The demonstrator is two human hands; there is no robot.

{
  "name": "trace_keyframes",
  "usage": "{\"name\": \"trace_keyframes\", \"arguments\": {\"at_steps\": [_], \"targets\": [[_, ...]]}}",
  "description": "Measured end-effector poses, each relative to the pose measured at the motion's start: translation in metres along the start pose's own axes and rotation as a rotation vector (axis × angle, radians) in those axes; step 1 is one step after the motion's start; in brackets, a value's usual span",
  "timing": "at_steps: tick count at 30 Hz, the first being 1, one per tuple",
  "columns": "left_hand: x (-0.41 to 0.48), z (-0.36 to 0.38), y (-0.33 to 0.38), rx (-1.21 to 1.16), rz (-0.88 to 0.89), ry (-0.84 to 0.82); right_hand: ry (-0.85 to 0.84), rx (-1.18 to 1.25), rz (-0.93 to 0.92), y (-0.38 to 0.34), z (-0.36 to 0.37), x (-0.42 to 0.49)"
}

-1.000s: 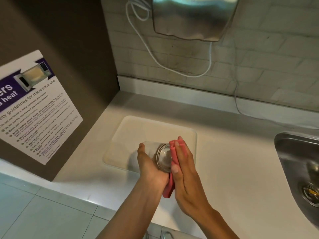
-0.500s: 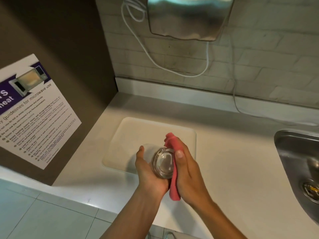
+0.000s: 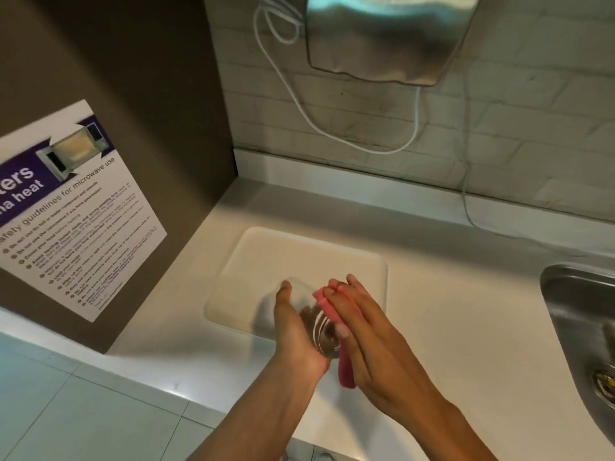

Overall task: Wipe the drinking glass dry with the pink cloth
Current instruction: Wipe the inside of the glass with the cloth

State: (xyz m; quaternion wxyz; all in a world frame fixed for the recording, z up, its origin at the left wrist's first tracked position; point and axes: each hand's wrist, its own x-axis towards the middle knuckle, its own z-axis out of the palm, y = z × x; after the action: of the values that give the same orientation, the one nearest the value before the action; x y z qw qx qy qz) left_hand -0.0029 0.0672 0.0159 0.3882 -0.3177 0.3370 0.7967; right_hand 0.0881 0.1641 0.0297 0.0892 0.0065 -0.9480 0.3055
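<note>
My left hand [image 3: 293, 331] grips a clear drinking glass [image 3: 321, 331] tipped on its side, its base toward me, above the near edge of a white mat. My right hand [image 3: 366, 331] lies flat against the right side of the glass and presses the pink cloth [image 3: 327, 306] onto it. The cloth runs between palm and glass, and its lower end [image 3: 346, 374] hangs out under the hand. The far part of the glass is blurred and mostly hidden by my fingers.
A white mat [image 3: 299, 257] lies on the pale counter [image 3: 449, 327]. A steel sink [image 3: 585, 327] is at the right edge. A brown panel with a microwave notice [image 3: 66, 207] stands left. A metal hand dryer [image 3: 386, 38] and its cables hang on the tiled wall behind.
My right hand has flattened and slid the cloth across the glass's side, fingers now stretched forward. The glass has turned a little in my left hand.
</note>
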Motion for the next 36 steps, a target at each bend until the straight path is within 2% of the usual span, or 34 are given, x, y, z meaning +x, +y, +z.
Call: {"name": "trace_keyframes", "arguments": {"at_steps": [2, 6, 8, 12, 17, 20, 23, 28, 31, 36], "targets": [[-0.002, -0.001, -0.005, 0.014, -0.040, 0.001, 0.046, -0.141, -0.112, 0.009, 0.002, -0.003], [-0.001, 0.007, -0.002, 0.015, -0.059, 0.006, 0.078, -0.228, -0.147, 0.015, 0.016, -0.013], [-0.002, 0.012, 0.003, 0.009, -0.071, 0.005, 0.063, -0.165, -0.140, 0.015, 0.021, -0.016], [-0.001, 0.012, 0.001, 0.007, -0.072, 0.016, 0.073, 0.113, 0.091, 0.012, 0.003, 0.008], [0.004, 0.015, 0.002, -0.027, -0.053, 0.027, 0.043, 0.081, 0.022, 0.006, 0.028, -0.014], [0.004, 0.012, 0.002, -0.018, -0.106, 0.027, 0.024, 0.113, 0.065, 0.013, 0.023, -0.008], [0.004, 0.009, -0.001, -0.037, -0.158, -0.014, 0.078, 0.264, 0.157, 0.015, 0.014, 0.003], [0.007, 0.010, -0.009, -0.018, -0.163, -0.040, 0.046, 0.228, 0.143, 0.019, 0.018, -0.011], [0.010, 0.008, -0.017, -0.043, -0.178, -0.075, 0.114, 0.264, 0.146, 0.024, 0.006, -0.005], [0.024, 0.006, -0.010, 0.036, -0.050, -0.104, 0.091, 0.068, 0.036, 0.017, 0.019, -0.006]]}}
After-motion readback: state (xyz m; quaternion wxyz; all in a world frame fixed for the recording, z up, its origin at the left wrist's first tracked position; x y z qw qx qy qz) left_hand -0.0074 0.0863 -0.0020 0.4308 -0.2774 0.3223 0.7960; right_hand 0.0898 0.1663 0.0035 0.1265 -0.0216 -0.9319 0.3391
